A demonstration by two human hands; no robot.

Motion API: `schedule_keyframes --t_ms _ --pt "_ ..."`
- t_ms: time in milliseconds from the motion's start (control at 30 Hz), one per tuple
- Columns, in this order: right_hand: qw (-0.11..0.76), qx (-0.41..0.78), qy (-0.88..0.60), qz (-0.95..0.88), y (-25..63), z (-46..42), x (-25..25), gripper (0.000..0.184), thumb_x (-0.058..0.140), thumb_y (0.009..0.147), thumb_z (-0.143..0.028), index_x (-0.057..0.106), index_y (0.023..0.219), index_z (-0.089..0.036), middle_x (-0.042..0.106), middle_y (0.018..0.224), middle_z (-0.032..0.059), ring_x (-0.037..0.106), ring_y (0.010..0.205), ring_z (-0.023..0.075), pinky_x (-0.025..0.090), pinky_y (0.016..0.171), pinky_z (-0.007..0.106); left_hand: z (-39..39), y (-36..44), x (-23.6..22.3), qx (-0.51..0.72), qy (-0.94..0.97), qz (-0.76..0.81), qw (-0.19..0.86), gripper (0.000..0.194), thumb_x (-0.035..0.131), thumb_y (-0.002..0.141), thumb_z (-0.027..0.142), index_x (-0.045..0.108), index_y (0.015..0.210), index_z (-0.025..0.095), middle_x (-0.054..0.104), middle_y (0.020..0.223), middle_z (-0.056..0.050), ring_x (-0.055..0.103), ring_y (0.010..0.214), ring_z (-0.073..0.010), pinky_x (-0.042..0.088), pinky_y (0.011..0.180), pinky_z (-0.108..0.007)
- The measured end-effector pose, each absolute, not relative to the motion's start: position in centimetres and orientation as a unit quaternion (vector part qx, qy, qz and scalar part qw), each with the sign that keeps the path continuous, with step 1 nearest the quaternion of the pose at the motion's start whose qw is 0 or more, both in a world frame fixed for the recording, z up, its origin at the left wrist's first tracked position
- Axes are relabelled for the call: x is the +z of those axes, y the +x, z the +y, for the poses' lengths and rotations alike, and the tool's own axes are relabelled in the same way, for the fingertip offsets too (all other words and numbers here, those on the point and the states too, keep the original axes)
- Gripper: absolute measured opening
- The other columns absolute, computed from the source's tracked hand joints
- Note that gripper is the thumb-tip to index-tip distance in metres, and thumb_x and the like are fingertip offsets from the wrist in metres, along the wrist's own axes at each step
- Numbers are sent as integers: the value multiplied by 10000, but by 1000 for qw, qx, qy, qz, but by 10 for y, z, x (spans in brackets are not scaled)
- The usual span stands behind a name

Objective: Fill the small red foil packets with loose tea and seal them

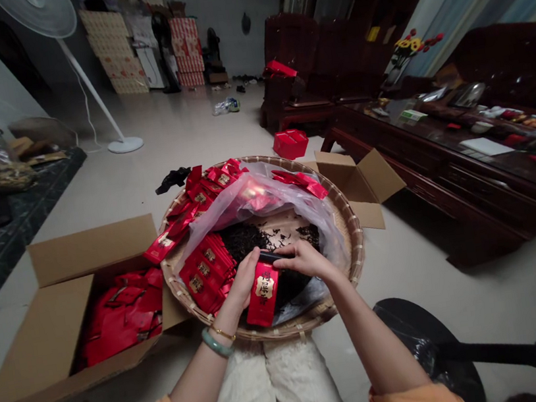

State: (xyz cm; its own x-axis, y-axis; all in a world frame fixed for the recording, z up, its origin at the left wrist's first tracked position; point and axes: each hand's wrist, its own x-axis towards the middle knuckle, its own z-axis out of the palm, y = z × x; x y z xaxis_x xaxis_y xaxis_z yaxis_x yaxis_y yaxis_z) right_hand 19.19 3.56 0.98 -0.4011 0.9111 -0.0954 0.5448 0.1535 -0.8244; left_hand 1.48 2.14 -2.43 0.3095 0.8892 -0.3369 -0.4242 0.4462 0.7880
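My left hand [244, 279] and my right hand [303, 259] meet over a round woven bamboo basket [347, 236]. Between them hangs a red packet with a gold label [264, 293], pinched at its top by my left hand. My right fingers close on a narrow black object [270, 255] lying along the packet's top edge. Under my hands lies a heap of dark loose tea leaves [246, 240]. A stack of red packets [206, 275] sits to the left, and a clear plastic bag [261, 205] lies over part of the basket.
An open cardboard box [77, 261] full of red packets stands to my left. Another open box [360, 181] sits behind the basket. A dark wooden cabinet [445, 183] with scattered items runs along the right. A red box [290, 144] stands on the floor.
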Motion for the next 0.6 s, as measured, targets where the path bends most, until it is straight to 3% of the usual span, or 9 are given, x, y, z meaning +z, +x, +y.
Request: schedule_keyframes --t_ms 167,600 --pt "223 407 -514 -722 189 32 11 382 620 742 -448 705 1029 -211 682 714 -25 564 681 172 378 610 235 25 14 -24 437 334 408 729 488 645 689 564 623 859 107 616 616 -5 520 475 -94 377 476 -211" --pt "222 419 -527 -706 186 32 9 375 635 724 -462 727 969 -194 639 642 -32 510 612 139 327 564 214 26 12 -26 449 357 411 708 461 625 718 548 633 864 112 645 686 -30 558 551 -119 398 526 -226"
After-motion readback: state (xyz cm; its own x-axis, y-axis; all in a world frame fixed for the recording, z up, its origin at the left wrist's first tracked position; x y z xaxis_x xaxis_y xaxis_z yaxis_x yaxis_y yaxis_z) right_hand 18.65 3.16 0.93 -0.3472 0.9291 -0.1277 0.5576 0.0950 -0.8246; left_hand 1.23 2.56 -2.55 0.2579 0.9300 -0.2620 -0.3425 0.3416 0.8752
